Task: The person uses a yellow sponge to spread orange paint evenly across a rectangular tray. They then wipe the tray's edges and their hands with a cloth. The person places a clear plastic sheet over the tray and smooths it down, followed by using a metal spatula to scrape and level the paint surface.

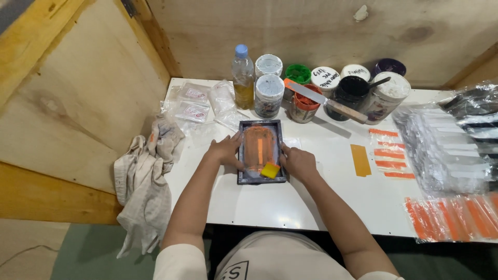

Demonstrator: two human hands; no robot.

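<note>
Two hands' fingers [234, 149] flank screen frame [261, 152], touching sides.

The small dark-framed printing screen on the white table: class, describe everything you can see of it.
The printing screen is a small upright rectangle with a dark frame around a mesh panel smeared with orange ink, a paler strip down its middle. It lies flat on the white table, in front of a row of ink pots. The left hand presses its left edge, the right hand its right edge. A small yellow squeegee rests at its lower right corner.
</note>
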